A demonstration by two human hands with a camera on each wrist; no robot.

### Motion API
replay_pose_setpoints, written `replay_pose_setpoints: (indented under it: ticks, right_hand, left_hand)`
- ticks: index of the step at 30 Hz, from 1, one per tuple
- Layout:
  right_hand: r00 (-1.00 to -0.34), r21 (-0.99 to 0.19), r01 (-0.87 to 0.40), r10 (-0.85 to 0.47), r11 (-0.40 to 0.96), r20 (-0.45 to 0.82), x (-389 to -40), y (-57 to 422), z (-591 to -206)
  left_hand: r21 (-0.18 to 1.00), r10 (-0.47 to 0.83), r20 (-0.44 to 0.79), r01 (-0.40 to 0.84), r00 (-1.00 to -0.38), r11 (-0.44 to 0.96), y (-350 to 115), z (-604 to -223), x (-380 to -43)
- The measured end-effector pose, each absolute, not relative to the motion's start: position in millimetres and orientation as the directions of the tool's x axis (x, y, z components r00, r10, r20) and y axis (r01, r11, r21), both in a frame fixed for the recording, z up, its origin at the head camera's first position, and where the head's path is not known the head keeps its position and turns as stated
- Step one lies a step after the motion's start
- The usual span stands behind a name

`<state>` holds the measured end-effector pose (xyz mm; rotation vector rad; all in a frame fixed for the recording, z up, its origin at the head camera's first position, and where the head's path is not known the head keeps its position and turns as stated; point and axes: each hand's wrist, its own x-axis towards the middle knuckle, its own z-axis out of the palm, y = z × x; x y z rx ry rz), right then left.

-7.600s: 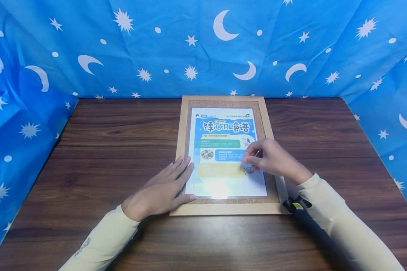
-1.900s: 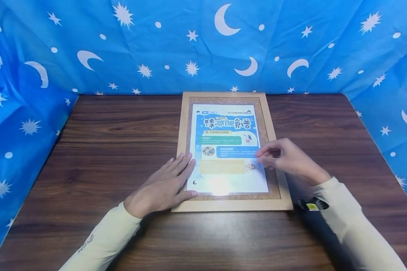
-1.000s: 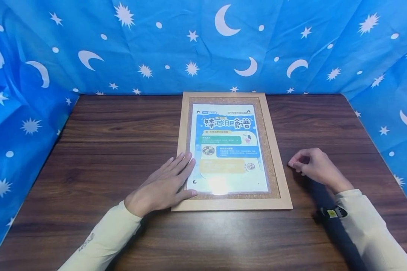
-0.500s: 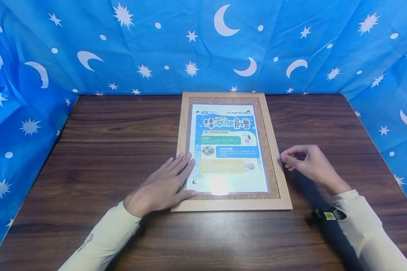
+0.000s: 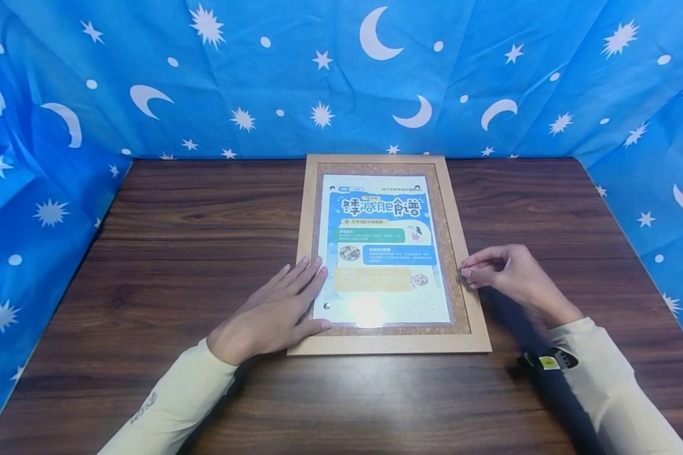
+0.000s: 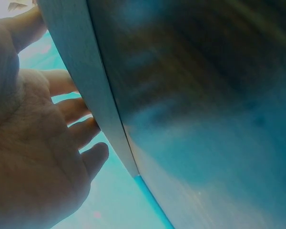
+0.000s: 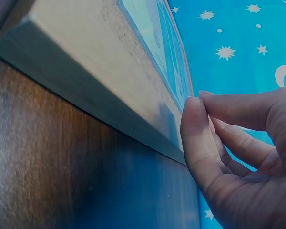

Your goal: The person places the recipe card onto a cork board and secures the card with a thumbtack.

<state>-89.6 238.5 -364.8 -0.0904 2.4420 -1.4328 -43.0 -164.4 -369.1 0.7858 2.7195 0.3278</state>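
Note:
A wooden-framed cork board (image 5: 389,344) lies on the table, and a laminated sheet (image 5: 384,309) with a blue printed heading covers its middle. Thumbtacks sit at both upper corners and at the lower left corner (image 5: 327,306) of the sheet. A small mark shows near its lower right corner. My left hand (image 5: 276,316) rests flat on the frame's left side, fingers spread, fingertips over the sheet's edge. Over the frame's right side, my right hand (image 5: 506,272) pinches a tiny thumbtack (image 5: 464,266) between thumb and forefinger. In the right wrist view, the fingertips hide it.
The brown wooden table (image 5: 176,240) extends around the board on both sides and in front. A blue curtain (image 5: 296,76) with white moons and stars stands behind and at the sides. A dark wrist strap (image 5: 552,361) is on the right wrist.
A thumbtack has appeared at the sheet's lower left corner since the earliest frame. My right hand went from the sheet out to the table, then back left over the frame. Left hand stays.

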Motion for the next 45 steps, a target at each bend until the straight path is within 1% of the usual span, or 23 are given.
replay_pose_setpoints:
  ticks: [2,6,9,18,25,32,38,41,45]
  right_hand:
    - [-0.949,-0.852,0.097,-0.210,0.514,-0.235,-89.5,237.5,-365.6]
    - [-0.946,-0.834,0.046,-0.245,0.550,-0.214,-88.7,235.4,-366.2]
    - [-0.941,-0.824,0.030,-0.261,0.566,-0.214,-87.2,234.3,-365.5]
    - [-0.903,-0.825,0.064,-0.319,0.562,-0.287,-81.1,228.7,-360.1]
    - [-0.879,-0.821,0.029,-0.377,0.570,-0.293,-79.9,223.1,-358.5]
    - [-0.837,-0.842,0.082,-0.421,0.533,-0.348,-78.6,220.9,-362.2]
    - [-0.785,-0.884,0.109,-0.506,0.455,-0.357,-79.1,216.5,-368.4]
    - [-0.780,-0.892,0.132,-0.510,0.433,-0.362,-78.8,214.2,-369.3]
    - [-0.785,-0.885,0.151,-0.491,0.440,-0.378,-78.0,210.8,-370.6]
  left_hand:
    - [0.292,0.548,-0.214,0.482,-0.809,0.826,-164.1,-368.8,-43.0]
    - [0.289,0.545,-0.214,0.481,-0.810,0.828,-163.6,-368.0,-42.7]
    - [0.286,0.544,-0.213,0.480,-0.812,0.829,-163.4,-368.0,-42.5]
    - [0.279,0.542,-0.231,0.478,-0.808,0.833,-161.7,-366.8,-42.8]
    - [0.262,0.541,-0.236,0.483,-0.807,0.835,-161.4,-366.0,-45.4]
    - [0.264,0.543,-0.239,0.484,-0.805,0.834,-160.7,-367.0,-44.6]
    - [0.262,0.537,-0.255,0.477,-0.804,0.839,-161.5,-367.7,-42.6]
    - [0.256,0.536,-0.252,0.478,-0.806,0.840,-161.9,-367.3,-42.8]
    - [0.249,0.536,-0.252,0.482,-0.806,0.840,-161.8,-367.4,-43.3]
